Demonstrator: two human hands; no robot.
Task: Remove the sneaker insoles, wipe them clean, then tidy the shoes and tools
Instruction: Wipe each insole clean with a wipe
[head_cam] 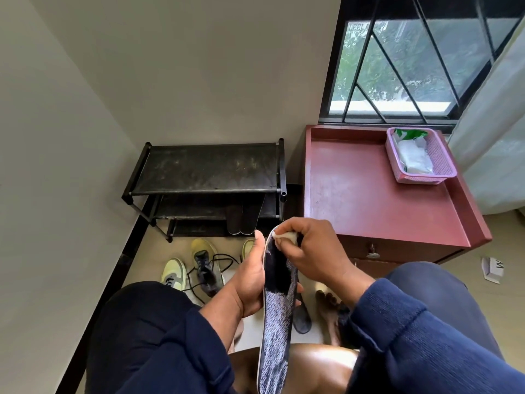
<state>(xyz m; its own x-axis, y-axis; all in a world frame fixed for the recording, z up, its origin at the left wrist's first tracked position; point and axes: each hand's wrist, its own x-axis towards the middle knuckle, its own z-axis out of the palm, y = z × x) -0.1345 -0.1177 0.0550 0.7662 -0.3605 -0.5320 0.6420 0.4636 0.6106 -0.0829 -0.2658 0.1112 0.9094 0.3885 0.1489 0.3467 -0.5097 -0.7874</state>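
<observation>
Insole (277, 314) held upright over the lap, long axis near vertical, one end up by the fingertips, the other down between the knees. Gripped at mid-length by left hand (250, 282), thumb stretched up along the edge. Pinched in right hand (315, 251), fingers curled: white wipe (285, 237), pressed on the top end. On floor beyond: sneakers (204, 268), rack (207, 177). Basket (446, 163) on cabinet (369, 194).
</observation>
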